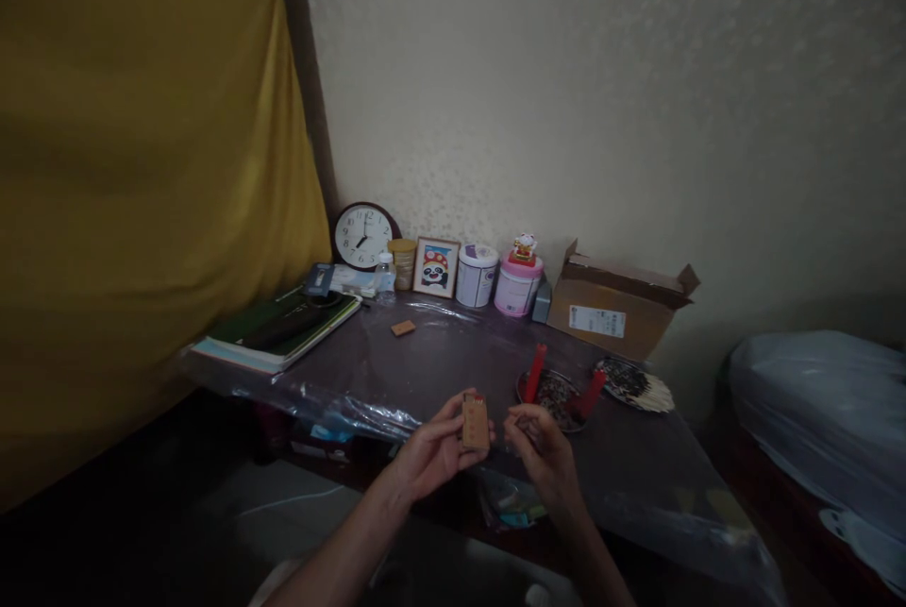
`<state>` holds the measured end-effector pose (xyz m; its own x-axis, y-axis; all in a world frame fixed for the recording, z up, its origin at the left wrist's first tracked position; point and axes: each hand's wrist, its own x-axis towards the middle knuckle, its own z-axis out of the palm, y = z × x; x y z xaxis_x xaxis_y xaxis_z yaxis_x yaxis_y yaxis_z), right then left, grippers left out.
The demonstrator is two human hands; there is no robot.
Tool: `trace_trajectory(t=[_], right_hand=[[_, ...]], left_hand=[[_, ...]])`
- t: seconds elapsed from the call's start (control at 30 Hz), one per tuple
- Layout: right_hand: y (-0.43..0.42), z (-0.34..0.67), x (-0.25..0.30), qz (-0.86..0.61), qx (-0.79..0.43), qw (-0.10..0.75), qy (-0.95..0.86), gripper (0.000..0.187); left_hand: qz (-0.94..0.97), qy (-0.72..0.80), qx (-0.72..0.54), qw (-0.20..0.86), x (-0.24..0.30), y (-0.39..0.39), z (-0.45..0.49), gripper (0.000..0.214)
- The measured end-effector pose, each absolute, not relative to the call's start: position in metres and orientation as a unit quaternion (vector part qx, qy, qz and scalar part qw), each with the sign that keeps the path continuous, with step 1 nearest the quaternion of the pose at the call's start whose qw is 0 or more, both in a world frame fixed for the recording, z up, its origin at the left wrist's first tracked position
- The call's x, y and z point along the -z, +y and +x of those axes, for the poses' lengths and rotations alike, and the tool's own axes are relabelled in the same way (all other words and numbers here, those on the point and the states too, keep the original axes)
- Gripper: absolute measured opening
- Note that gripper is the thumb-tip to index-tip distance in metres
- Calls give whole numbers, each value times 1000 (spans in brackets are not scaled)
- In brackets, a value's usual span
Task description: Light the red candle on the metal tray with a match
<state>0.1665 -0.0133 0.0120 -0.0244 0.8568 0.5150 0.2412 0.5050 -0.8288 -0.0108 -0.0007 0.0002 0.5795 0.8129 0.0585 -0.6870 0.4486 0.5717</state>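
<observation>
My left hand (433,452) is closed around a small brown matchbox (475,422), held upright above the near edge of the dark table (439,363). My right hand (541,452) is just right of the box, its fingers pinched together on something too small to make out. Right behind my hands lies a round dish (556,396) with two red candles (535,372) leaning on it. A second small brown box (403,328) lies farther back on the table.
Along the wall stand a clock (363,235), a framed panda picture (436,267), a white tin (477,275), a pink tub (519,284) and an open cardboard box (617,303). Books (279,328) lie at the left, a yellow curtain (134,163) hangs beside them, and a plastic-covered bundle (821,409) sits right.
</observation>
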Motion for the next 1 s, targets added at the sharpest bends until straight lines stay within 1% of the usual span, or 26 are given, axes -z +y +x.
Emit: trace_trajectory(t=[0.17,0.33,0.47,0.73,1.0], right_hand=[[-14,166,-10,-413,-270,564,-662,17],[-19,162,-15,-429,-259,553,-666,12],[-20,162,-17,-443,-224,548,-673,9],[-20,163,-14,-411,-175,543,-711,3],[-26,161,-21,-388,-145,542,-731,6]], left_hand=[[270,107,-457,841,-1,0,-10,38],[266,107,-461,840,-1,0,-9,38],[274,105,-465,835,-2,-1,-9,42],[284,112,-461,833,-2,-1,-10,48],[284,106,-464,833,-3,0,-10,48]])
